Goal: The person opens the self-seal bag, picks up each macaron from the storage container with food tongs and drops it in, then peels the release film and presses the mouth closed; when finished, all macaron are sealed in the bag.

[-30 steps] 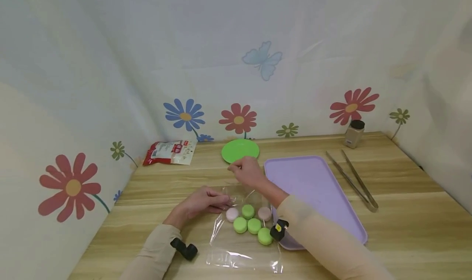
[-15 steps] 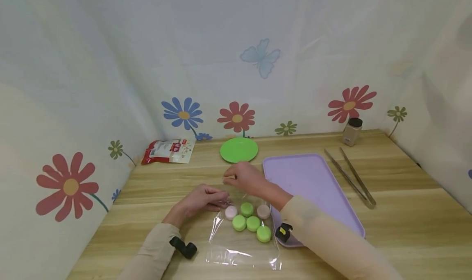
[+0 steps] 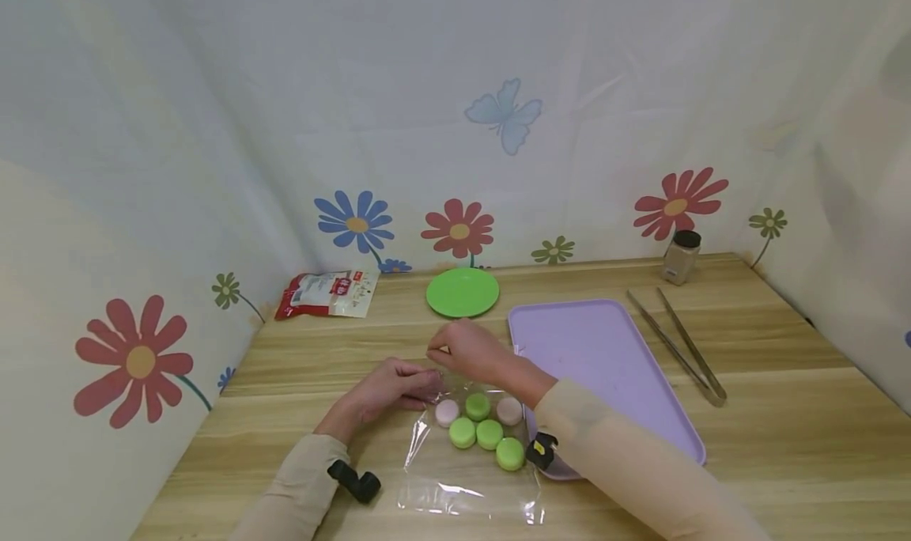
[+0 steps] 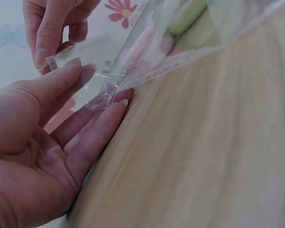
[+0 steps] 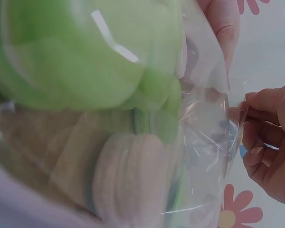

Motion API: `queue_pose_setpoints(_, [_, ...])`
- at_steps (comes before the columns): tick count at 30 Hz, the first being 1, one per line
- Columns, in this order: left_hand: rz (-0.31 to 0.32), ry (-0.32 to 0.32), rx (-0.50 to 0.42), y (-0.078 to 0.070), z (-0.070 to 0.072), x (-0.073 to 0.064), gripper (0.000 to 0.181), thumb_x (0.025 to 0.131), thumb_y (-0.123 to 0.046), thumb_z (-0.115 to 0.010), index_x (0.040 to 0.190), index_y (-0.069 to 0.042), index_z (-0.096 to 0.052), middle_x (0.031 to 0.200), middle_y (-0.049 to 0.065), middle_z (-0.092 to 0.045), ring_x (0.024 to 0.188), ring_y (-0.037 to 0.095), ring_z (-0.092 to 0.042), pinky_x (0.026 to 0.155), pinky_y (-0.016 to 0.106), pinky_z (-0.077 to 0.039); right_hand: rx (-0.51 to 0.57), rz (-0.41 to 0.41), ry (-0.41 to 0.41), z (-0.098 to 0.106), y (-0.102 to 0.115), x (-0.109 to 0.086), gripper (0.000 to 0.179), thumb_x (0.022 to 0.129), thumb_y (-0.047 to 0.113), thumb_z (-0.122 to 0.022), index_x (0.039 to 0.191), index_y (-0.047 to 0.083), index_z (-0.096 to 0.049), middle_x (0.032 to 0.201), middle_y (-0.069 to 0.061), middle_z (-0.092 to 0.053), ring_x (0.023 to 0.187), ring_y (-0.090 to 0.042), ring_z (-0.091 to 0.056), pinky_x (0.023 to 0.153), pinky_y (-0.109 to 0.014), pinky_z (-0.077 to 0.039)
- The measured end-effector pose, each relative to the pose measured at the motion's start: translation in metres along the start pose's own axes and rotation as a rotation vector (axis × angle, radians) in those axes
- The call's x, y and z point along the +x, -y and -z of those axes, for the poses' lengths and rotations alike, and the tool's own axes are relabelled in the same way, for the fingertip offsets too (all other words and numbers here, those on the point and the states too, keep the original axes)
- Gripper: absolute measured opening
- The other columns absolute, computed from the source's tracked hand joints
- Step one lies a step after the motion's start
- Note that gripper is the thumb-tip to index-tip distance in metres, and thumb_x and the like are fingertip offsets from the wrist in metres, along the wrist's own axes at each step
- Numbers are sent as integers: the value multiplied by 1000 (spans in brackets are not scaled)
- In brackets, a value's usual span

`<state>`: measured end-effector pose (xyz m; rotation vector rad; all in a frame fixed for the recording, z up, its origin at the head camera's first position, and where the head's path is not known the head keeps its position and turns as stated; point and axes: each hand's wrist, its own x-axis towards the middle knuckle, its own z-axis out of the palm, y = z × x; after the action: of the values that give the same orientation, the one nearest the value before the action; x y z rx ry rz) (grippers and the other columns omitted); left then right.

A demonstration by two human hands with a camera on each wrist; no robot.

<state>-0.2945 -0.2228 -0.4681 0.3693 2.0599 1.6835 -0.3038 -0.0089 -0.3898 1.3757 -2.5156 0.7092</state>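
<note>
A clear plastic bag [image 3: 455,489] lies on the wooden table with several green macarons [image 3: 463,433] and two pale pink macarons [image 3: 447,413] inside. At its far left corner, my left hand [image 3: 390,387] pinches the clear film between thumb and index finger; the remaining fingers extend under the film in the left wrist view. My right hand [image 3: 466,349] reaches across the bag's far end, its fingertips pinching the edge of the thin flap [image 5: 238,126]. In the right wrist view, the macarons fill the near left side behind shiny film.
A lilac tray [image 3: 605,351] stands right beside the bag, partly behind the right forearm. Metal tongs [image 3: 679,347] lie right of it. Farther back are a green plate [image 3: 463,292], a red and white packet [image 3: 329,294] and a black-lidded jar [image 3: 682,258]. Patterned curtains enclose the table.
My right hand has moved left and a little toward me, drawing closer to my left hand along the bag's far end. My left hand and the macarons have stayed about where they were.
</note>
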Motion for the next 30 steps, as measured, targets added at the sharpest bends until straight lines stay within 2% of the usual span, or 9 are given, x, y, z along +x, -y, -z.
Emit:
queue_pose_setpoints(3, [-5, -18, -7, 1, -1, 0, 39, 99, -25, -65, 126, 3, -66, 110, 17, -72, 96, 24, -71, 81, 37, -60, 11, -23, 10, 0, 0, 0, 17, 96, 6, -65, 84, 6, -77, 80, -1, -72, 70, -10, -62, 67, -27, -54])
queue_pose_setpoints(8, [-11, -47, -38, 2, -2, -1, 46, 98, -24, -66, 137, 0, -58, 114, 18, -71, 96, 25, -71, 80, 38, -60, 50, -89, 19, 1, -1, -4, 15, 98, 8, -64, 102, 2, -77, 99, -7, -76, 90, -16, -70, 81, -30, -57])
queue_pose_setpoints(13, [-13, -74, -62, 1, -2, -2, 48, 98, -28, -66, 137, 0, -58, 117, 18, -70, 98, 27, -71, 81, 40, -60, 76, -106, 10, 3, -1, -7, 20, 97, 9, -66, 112, -2, -74, 109, -13, -74, 98, -22, -71, 84, -33, -58])
queue_pose_setpoints(22, [-16, -66, -64, -1, -3, -3, 51, 99, -34, -65, 134, 2, -59, 116, 18, -71, 99, 27, -72, 82, 41, -60, 37, -103, -23, 3, -2, -7, 19, 93, 11, -72, 108, -1, -75, 102, -12, -75, 94, -25, -71, 80, -34, -58])
queue_pose_setpoints(30, [-9, -64, -68, 0, -4, -2, 47, 99, -32, -65, 132, 1, -62, 117, 18, -71, 99, 28, -72, 83, 41, -60, -23, -112, -14, 3, -1, -6, 17, 95, 14, -70, 106, 4, -77, 99, -7, -75, 90, -18, -71, 77, -29, -57])
